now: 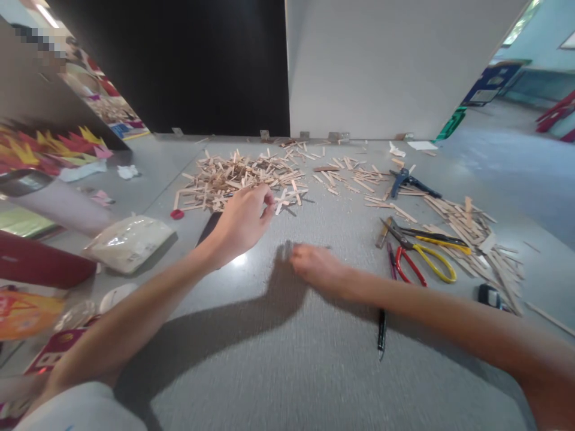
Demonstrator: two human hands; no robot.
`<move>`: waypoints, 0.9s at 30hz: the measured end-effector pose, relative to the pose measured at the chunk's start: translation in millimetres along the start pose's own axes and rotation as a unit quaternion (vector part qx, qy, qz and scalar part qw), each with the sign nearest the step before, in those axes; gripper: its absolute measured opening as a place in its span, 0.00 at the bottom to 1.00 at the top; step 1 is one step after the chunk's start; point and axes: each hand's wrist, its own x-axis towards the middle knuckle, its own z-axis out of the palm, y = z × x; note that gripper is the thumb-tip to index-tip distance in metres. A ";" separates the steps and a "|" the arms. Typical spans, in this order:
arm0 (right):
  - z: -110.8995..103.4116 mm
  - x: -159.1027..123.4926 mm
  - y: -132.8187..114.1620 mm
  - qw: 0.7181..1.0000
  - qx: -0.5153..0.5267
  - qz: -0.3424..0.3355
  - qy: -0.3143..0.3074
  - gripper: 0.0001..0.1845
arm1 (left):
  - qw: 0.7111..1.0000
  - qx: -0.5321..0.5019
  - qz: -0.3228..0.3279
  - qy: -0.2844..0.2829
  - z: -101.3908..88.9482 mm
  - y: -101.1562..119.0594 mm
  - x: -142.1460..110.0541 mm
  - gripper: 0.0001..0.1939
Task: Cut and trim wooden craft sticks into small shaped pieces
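Note:
My left hand [245,220] reaches to the near edge of a heap of cut wooden sticks [238,175] on the grey table [287,359]. Its fingers are pinched together at the heap; what they hold is too small to make out. My right hand [314,266] rests low on the table in front of me, blurred, fingers curled inward. A thin stick-like line lies just right of it. Another pile of longer wooden sticks [471,233] lies to the right.
Yellow-handled scissors [431,254], red-handled pliers [404,263] and a blue tool [406,179] lie at the right. A pen [381,332] lies under my right forearm. A white plastic bag [128,239], red cap [176,214] and coloured paper [49,146] sit left. White and black boards stand behind.

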 end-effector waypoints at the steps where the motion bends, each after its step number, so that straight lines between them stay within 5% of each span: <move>1: -5.6 13.5 19.7 0.999 -0.005 0.031 0.006 0.09 | 1.000 -0.002 0.000 -0.005 -0.6 1.3 0.0 0.06; 4: -22.6 41.6 78.1 0.991 -0.027 0.124 0.040 0.19 | 1.000 -0.003 -0.004 -0.013 -1.0 3.2 0.4 0.06; 8: -36.9 39.7 122.4 0.980 -0.047 0.180 0.074 0.16 | 1.000 -0.007 -0.011 -0.011 2.0 0.5 1.6 0.06; 14: -21.2 -25.7 115.0 0.994 -0.032 0.057 0.090 0.07 | 1.000 -0.016 0.005 0.005 7.1 -4.1 0.8 0.05; 20: 20.7 -103.1 78.1 0.992 -0.001 -0.118 0.035 0.13 | 1.000 -0.013 0.003 -0.005 4.6 -1.0 0.5 0.05; 23: 23.7 -94.5 90.8 0.996 -0.015 -0.078 0.049 0.14 | 1.000 -0.010 0.009 -0.012 4.6 0.0 0.5 0.05; 27: 3.6 -38.0 136.8 0.996 -0.044 0.033 0.066 0.08 | 1.000 -0.006 0.014 -0.015 6.9 -0.3 -0.5 0.05</move>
